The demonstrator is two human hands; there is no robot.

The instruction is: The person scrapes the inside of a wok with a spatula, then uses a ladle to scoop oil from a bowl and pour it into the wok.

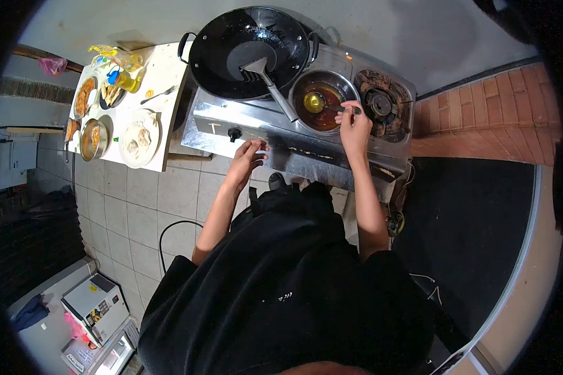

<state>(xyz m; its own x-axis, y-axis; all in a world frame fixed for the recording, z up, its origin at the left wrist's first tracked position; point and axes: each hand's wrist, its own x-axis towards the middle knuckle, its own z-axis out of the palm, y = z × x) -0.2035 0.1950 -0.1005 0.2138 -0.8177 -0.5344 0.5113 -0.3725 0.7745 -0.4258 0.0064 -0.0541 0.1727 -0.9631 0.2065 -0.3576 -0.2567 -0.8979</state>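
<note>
My right hand (pixel 355 129) is closed round the dark handle of a ladle (pixel 314 102). The ladle's round bowl, holding something yellow and shiny, sits in a metal pot (pixel 296 112) with reddish-brown liquid. Near the stove's front panel, below the black knob (pixel 234 134), my left hand (pixel 248 161) hangs with loosely bent fingers apart and nothing visible in it. A large black wok (pixel 209 59) stands left of the pot. A slotted metal spatula (pixel 272 87) rests in it, its handle lying over the rim towards me.
To the right of the pot is a rusty burner (pixel 380 103) on the steel stove (pixel 216 114). On the left, a white table (pixel 162 119) bears a plate (pixel 153 147), a fork (pixel 159 95), a metal bowl (pixel 104 139), an oil bottle (pixel 127 82) and dishes of food. A brick ledge (pixel 481 112) lies right.
</note>
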